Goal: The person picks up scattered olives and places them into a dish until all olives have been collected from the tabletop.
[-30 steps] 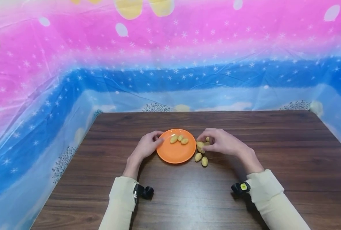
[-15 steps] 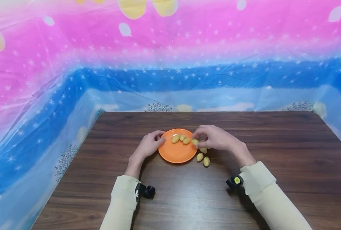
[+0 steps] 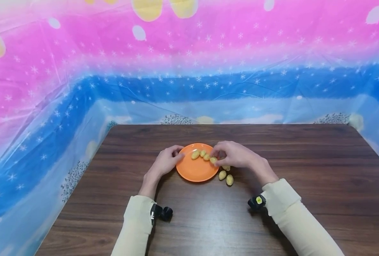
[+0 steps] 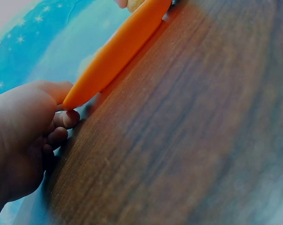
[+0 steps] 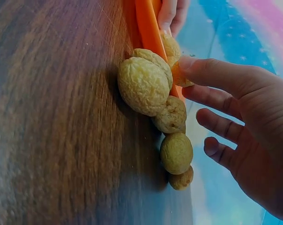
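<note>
In the head view, my left hand (image 3: 164,162) pinches the left rim of an orange plate (image 3: 196,173), thumb on top and fingers below in the left wrist view. Several small yellowish potatoes (image 3: 195,154) lie towards the plate's far side. Over its right rim, my right hand (image 3: 234,153) pinches another potato (image 3: 213,160) between thumb and fingertips. More wrinkled potatoes (image 3: 229,180) rest on the table beside the plate, partly covered by my right hand in the head view. The right wrist view shows them bunched near the rim, with a large potato (image 5: 142,86) in front.
The dark wood table (image 3: 112,213) stretches out around the plate. Behind it hangs a pink and blue patterned cloth (image 3: 189,85). Black wrist cameras sit at both cuffs, the right camera (image 3: 256,202) close above the tabletop.
My right hand has carried a potato leftwards from the pile on the table to over the plate's right side. My left hand keeps its hold on the rim.
</note>
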Available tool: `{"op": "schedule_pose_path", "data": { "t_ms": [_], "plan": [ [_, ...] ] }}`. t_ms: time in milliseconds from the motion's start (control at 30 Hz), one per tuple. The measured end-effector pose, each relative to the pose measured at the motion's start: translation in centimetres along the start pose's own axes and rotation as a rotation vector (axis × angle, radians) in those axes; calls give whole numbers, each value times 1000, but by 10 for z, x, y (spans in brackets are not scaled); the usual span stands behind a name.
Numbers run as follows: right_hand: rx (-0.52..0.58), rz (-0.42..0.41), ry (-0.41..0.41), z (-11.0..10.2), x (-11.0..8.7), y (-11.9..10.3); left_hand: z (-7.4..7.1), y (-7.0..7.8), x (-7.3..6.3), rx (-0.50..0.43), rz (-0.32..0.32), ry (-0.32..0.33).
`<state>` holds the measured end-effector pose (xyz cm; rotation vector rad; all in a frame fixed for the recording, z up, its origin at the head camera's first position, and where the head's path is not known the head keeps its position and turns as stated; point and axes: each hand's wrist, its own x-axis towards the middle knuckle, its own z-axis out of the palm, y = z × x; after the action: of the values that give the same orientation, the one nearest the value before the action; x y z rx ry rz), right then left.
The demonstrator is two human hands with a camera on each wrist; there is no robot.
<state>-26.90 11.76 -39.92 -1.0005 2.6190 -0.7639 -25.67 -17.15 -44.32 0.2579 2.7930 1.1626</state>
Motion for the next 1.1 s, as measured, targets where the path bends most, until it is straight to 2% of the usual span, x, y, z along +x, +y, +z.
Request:
{"op": "schedule_pose_path", "data": {
  "t_ms": [567, 833, 1100],
  "plan": [
    [-43, 7, -34, 10, 7, -5, 1, -2, 0, -5, 11, 12],
    [-75, -6, -17, 11, 4, -6, 1, -2, 0, -8, 17, 15],
    [-15, -34, 60, 6, -11, 0, 1, -1, 0, -6, 15, 13]
  ]
}}
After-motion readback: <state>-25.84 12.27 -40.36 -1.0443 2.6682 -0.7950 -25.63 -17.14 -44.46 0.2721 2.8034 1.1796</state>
